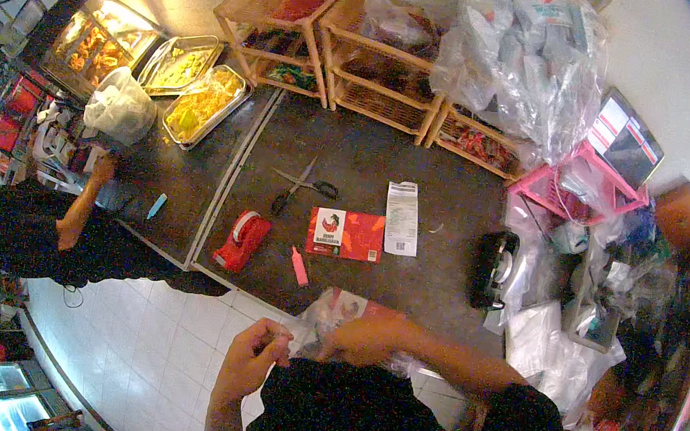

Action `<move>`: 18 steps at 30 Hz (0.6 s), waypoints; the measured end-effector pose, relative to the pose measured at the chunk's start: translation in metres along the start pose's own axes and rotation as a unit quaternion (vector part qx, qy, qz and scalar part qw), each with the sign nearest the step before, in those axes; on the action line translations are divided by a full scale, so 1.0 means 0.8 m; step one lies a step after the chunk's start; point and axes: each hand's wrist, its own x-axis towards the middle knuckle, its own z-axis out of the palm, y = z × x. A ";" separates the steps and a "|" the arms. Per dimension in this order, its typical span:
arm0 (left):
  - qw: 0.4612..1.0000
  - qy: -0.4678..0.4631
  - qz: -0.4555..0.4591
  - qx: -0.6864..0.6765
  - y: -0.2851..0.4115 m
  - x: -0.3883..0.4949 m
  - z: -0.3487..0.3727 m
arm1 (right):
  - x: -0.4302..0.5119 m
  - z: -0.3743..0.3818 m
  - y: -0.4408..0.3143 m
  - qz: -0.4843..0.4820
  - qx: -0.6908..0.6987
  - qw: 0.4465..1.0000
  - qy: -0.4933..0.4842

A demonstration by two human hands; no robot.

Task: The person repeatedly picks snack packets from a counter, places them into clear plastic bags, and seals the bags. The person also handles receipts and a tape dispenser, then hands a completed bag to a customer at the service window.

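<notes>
At the counter's near edge, close to my body, a clear plastic bag (317,317) surrounds a red printed food box (364,306). My right hand (366,341) reaches across the bag and grips its gathered part; the fingers are partly hidden and blurred. Pinched between the fingertips of my left hand (259,354) is an end of the same plastic. Farther in on the dark counter lies a second red food box (346,247), with a printed paper receipt (402,219) along its right side. Left of these are a pink marker (299,267), a red tape dispenser (243,241) and open scissors (305,186).
A black tape dispenser (493,269) stands at the right, beside plastic bags (541,341) and a pink basket (583,185). Wooden racks (384,52) line the back. At left are metal food trays (206,105), a light-blue marker (157,206) and another person (39,221).
</notes>
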 end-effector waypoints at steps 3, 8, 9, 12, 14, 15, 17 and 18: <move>0.997 -0.076 -0.024 0.007 -0.008 -0.006 -0.024 | 0.006 -0.076 0.010 0.011 0.015 0.990 0.137; 0.985 -0.157 -0.061 -0.026 -0.013 -0.006 -0.042 | 0.116 -0.097 0.089 0.133 -0.458 0.798 0.368; 0.985 -0.157 -0.069 -0.034 -0.014 -0.003 -0.042 | 0.130 -0.097 0.103 0.172 -0.439 0.811 0.346; 0.983 -0.164 -0.063 -0.050 -0.018 0.015 -0.043 | 0.144 -0.110 0.114 0.210 -0.368 0.840 0.338; 0.980 -0.154 -0.037 -0.121 -0.020 0.032 -0.040 | 0.128 -0.134 0.096 0.205 -0.307 0.864 0.344; 0.976 -0.151 -0.025 -0.157 -0.020 0.041 -0.038 | 0.117 -0.142 0.078 0.216 -0.269 0.878 0.331; 0.982 -0.128 -0.032 -0.132 -0.019 0.059 -0.036 | 0.084 -0.156 0.034 0.156 -0.234 0.878 0.387; 0.992 -0.111 -0.034 -0.053 -0.018 0.068 -0.037 | 0.066 -0.162 0.008 0.150 -0.217 0.879 0.396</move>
